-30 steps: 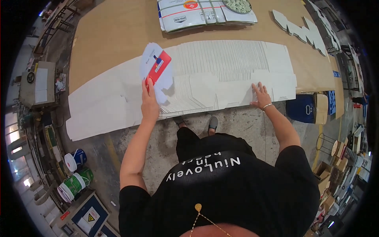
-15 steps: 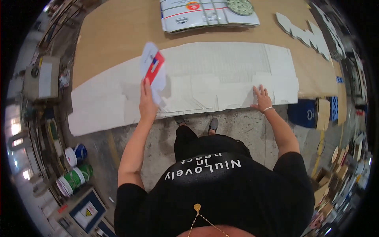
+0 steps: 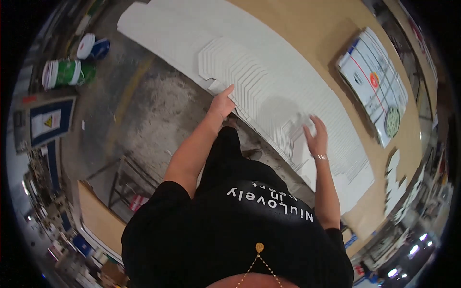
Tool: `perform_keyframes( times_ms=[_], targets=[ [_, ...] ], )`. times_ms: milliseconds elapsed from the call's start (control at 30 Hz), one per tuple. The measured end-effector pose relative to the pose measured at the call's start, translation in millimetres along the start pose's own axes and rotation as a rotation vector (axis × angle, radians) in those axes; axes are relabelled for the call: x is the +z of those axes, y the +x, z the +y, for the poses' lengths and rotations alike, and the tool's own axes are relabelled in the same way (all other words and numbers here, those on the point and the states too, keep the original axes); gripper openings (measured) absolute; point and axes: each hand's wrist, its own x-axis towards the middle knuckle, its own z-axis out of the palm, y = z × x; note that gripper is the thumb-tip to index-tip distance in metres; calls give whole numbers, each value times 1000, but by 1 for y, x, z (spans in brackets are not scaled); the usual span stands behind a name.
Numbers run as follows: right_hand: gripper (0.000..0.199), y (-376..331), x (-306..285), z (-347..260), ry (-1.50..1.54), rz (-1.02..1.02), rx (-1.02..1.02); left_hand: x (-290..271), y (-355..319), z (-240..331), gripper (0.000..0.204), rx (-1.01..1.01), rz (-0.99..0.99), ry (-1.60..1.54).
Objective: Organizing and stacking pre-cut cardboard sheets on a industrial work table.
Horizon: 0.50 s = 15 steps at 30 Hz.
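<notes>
White cardboard sheets (image 3: pixel 283 57) lie in a long spread, their cut edges fanned out in many overlapping steps. At the near edge of the fan my left hand (image 3: pixel 222 104) is closed on the sheets, beside a small white flap (image 3: pixel 217 87); some of its fingers are hidden. Farther right my right hand (image 3: pixel 316 138), slightly blurred, is over the stepped edges with its fingers apart and nothing in them. I cannot tell whether it touches the cardboard. The red and white printed piece is not in view.
On the brown board surface (image 3: pixel 307 21) at the right rests a tied bundle of printed white packages (image 3: pixel 370 81). A notched white cut-out (image 3: pixel 394 185) is nearer. On the floor at left stand a green bucket (image 3: pixel 67 73), a blue one (image 3: pixel 100 49) and a cabinet with a warning label (image 3: pixel 48 120).
The view has turned and the sheets now show fanned edges. My left hand no longer holds the red and white printed piece and is at the sheets' edge. My right hand stays open.
</notes>
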Motion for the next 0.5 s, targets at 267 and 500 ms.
perform_keyframes(
  times_ms=[267,500],
  targets=[
    [47,231,144,-108,73,-56,-380,7,-3,53,42,121,86,-41],
    [31,236,191,-138,131,-163,-110,-14,12,57,31,88,254,123]
  ],
)
